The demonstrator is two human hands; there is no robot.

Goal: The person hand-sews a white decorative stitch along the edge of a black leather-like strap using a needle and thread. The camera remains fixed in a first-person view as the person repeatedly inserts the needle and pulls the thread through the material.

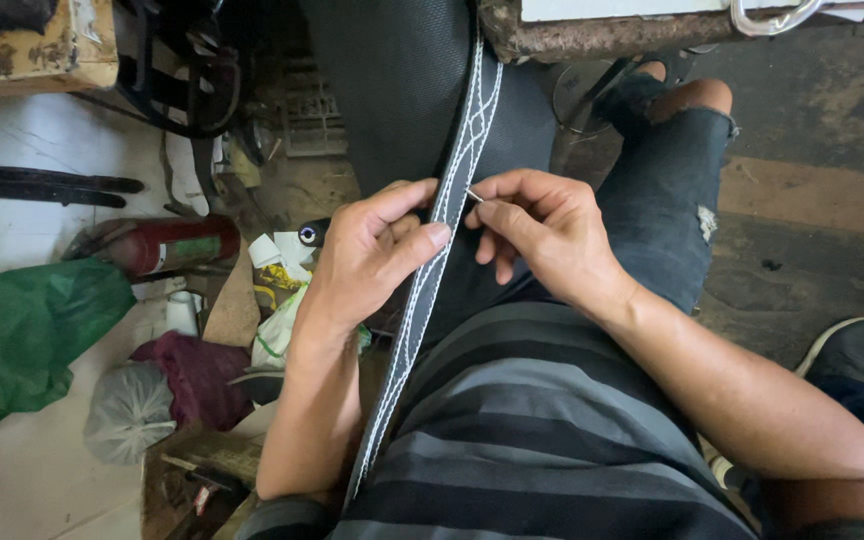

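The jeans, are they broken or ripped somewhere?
Yes. The dark jeans have a frayed rip on the outer thigh, showing white threads, and the leg ends in a ragged edge at the bare knee.

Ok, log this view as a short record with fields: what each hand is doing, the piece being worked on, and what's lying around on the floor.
left hand: left hand pinches the strap edge, thumb on top
right hand: right hand holds a thin needle at the strap's right edge
workpiece: dark strap with white stitching, running from the lap up over black material
clothing: striped grey shirt, torn denim shorts
floor left: green plastic bag, red cylinder, clear plastic bag
top edge: worn bench edge
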